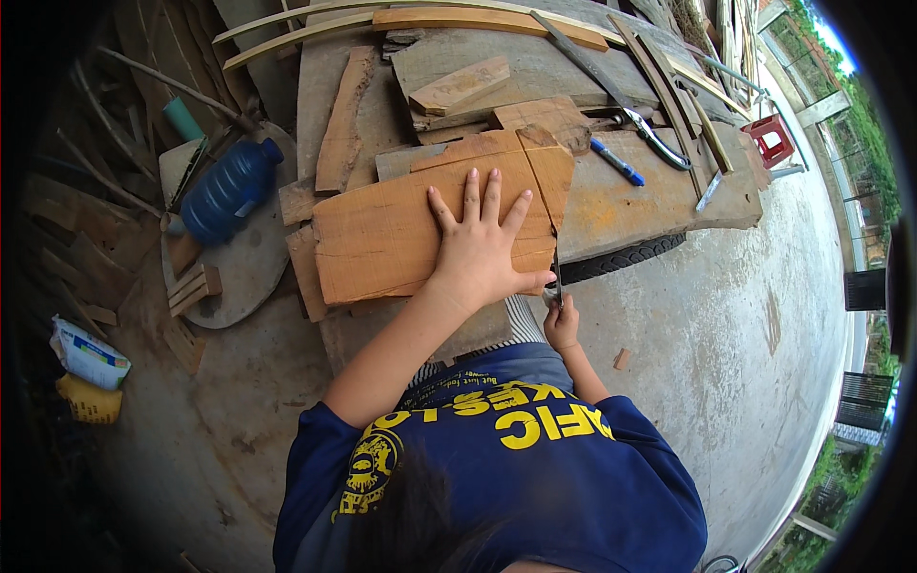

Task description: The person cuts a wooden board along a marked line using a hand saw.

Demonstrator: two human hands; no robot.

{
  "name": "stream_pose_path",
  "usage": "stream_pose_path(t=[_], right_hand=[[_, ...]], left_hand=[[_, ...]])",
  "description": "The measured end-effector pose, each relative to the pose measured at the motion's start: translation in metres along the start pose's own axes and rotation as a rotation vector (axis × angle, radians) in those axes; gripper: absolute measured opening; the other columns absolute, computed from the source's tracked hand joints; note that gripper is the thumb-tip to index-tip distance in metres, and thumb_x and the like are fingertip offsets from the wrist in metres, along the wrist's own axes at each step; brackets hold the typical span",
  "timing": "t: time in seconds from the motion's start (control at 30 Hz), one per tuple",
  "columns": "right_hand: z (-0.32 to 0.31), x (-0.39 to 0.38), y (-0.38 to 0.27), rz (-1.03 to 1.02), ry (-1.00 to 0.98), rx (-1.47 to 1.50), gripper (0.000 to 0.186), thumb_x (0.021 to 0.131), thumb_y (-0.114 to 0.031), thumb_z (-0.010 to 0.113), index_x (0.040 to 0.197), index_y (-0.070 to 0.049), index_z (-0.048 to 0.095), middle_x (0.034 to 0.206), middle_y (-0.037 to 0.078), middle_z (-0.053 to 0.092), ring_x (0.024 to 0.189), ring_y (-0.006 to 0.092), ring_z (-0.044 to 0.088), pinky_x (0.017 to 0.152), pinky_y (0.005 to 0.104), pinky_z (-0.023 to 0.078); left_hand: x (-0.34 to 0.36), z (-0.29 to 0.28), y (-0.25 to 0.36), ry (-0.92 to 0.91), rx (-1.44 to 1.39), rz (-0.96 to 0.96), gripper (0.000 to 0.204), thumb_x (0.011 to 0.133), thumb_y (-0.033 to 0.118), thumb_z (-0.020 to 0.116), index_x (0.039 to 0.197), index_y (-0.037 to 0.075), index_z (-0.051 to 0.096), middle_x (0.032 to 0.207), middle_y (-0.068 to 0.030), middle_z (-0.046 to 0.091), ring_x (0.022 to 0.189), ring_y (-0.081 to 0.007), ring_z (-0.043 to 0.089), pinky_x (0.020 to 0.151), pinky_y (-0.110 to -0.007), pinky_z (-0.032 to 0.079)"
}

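Note:
My left hand (480, 232) lies flat with fingers spread on an orange-brown wooden board (373, 244), its thumb at the board's right edge. A scored or cut line crosses the board's right end. Low beside that edge, my right hand (564, 320) is closed round the handle of a narrow saw (559, 265), whose dark blade runs upward along the wood and is partly hidden. Beyond the board lie a blue marker (616, 162), a long dark tool with a curved handle (659, 138) and more wood pieces (458, 84).
The plank-covered bench (716, 201) has a tyre (616, 260) beneath its right part. At left are a blue water jug (224, 196) on a round slab, scrap wood (86, 248) and bags (91, 353). A red crate (769, 141) stands at right on concrete floor (716, 363).

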State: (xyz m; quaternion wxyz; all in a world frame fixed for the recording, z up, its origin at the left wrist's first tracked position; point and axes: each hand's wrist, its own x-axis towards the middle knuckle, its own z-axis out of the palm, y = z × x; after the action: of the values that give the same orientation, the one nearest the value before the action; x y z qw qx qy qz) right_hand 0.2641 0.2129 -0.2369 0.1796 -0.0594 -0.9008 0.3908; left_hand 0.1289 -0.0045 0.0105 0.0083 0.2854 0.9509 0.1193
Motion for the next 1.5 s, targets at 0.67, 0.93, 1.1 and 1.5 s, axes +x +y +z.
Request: stream_pose_path(t=[0.67, 0.93, 1.1, 1.5], right_hand=[[0.048, 0.041, 0.002, 0.026, -0.104, 0.353, 0.036, 0.087, 0.002, 0.048, 0.123, 0.0, 0.05, 0.108, 0.026, 0.06, 0.101, 0.0429, 0.059, 0.086, 0.0396, 0.048], [0.032, 0.04, -0.015, 0.245, -0.136, 0.283, 0.039, 0.088, 0.005, 0.046, 0.127, 0.007, 0.048, 0.117, 0.026, 0.06, 0.112, 0.0365, 0.059, 0.094, 0.036, 0.046], [0.027, 0.044, -0.014, 0.25, -0.225, 0.323, 0.04, 0.087, 0.007, 0.047, 0.126, 0.01, 0.048, 0.118, 0.029, 0.059, 0.114, 0.0376, 0.058, 0.094, 0.0363, 0.046], [0.024, 0.042, -0.018, 0.277, -0.152, 0.225, 0.042, 0.083, 0.008, 0.051, 0.125, 0.011, 0.048, 0.116, 0.031, 0.059, 0.111, 0.0402, 0.059, 0.093, 0.0384, 0.047]], left_hand=[[-0.009, 0.0, -0.003, 0.019, -0.021, 0.093, 0.102, 0.069, 0.08, 0.055, 0.148, 0.021, 0.029, 0.154, -0.0196, 0.019, 0.144, -0.0389, 0.011, 0.106, -0.073, 0.0], [-0.008, 0.0, -0.001, 0.014, -0.004, 0.072, 0.101, 0.071, 0.081, 0.052, 0.149, 0.022, 0.028, 0.154, -0.0197, 0.018, 0.144, -0.0393, 0.012, 0.107, -0.071, 0.001], [-0.006, 0.001, -0.002, 0.009, 0.01, 0.074, 0.102, 0.069, 0.082, 0.052, 0.149, 0.023, 0.027, 0.155, -0.0196, 0.018, 0.144, -0.0397, 0.012, 0.107, -0.071, 0.001], [-0.004, -0.005, 0.004, 0.005, -0.014, 0.044, 0.102, 0.067, 0.077, 0.059, 0.149, 0.024, 0.03, 0.155, -0.0186, 0.02, 0.144, -0.0392, 0.013, 0.107, -0.071, 0.003]])
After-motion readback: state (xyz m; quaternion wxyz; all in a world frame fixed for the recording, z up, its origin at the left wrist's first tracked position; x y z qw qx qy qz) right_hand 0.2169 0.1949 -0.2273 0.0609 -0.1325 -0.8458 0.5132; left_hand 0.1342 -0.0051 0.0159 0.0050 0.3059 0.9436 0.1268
